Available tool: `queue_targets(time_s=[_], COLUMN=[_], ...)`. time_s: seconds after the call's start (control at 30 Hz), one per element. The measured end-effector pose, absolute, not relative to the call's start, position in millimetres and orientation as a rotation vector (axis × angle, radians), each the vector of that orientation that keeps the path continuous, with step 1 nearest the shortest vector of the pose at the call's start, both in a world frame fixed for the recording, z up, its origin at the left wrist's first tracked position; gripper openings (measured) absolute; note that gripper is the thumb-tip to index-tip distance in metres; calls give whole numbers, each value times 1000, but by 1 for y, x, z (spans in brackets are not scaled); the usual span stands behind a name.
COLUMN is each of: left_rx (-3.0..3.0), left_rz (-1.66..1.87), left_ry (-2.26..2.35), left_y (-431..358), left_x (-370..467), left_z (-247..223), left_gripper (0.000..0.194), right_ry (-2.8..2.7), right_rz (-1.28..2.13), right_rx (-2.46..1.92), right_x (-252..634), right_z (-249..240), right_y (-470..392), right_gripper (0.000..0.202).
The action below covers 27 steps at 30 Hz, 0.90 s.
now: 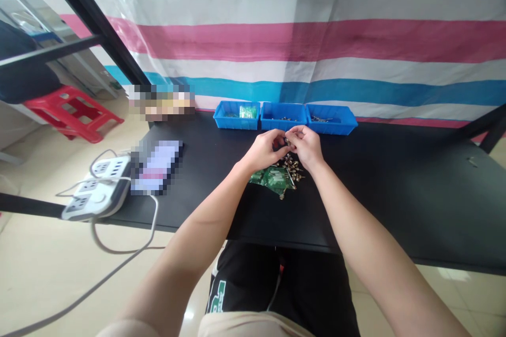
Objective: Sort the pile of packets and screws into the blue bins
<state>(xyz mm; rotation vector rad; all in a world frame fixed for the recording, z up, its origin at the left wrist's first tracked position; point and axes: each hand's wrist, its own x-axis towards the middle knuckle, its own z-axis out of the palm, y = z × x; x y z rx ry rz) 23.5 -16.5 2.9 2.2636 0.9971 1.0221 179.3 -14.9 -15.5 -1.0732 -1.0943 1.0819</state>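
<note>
My left hand [265, 150] and my right hand [305, 148] meet above the black table, fingers curled and fingertips together. Between them is a small shiny metal part [288, 142], mostly covered by the fingers, so its exact kind is hard to tell. Just below the hands lies a loose pile of small metal pieces [294, 167], some with thin shafts and rounded heads. Against that pile, on its near left side, rest green plastic packets [275, 180] with pale contents.
Behind the hands stand three blue bins: the left bin [237, 123] holds green packets, the middle bin [282, 115] and right bin [331, 121] hold small metal pieces. A power strip [98, 189] with cables and a blurred phone [160, 166] lie left on the black table [395, 184].
</note>
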Motion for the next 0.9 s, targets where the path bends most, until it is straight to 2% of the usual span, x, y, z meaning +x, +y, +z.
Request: queue_targets(time_s=[0.13,0.37,0.63,0.9], left_rx=[2250,2230,1998,1961], left_rz=[1046,1074,1366,1423], left_ry=[1000,1047,1294,1269], left_y=[-17,-16,-8,-8], left_x=[24,23,23,23], left_z=[5,8,3,3], left_gripper=[19,11,15,16], right_ry=[-1004,-974,-1068,-1181], right_rz=[1170,1248,1353,1343], right_rx=[-1003,-959,-832,-821], right_x=[176,174,176,176], right_z=[-15,-14,-8,-14], right_y=[-17,-18,-24,-25], right_gripper=[62,65,66,61])
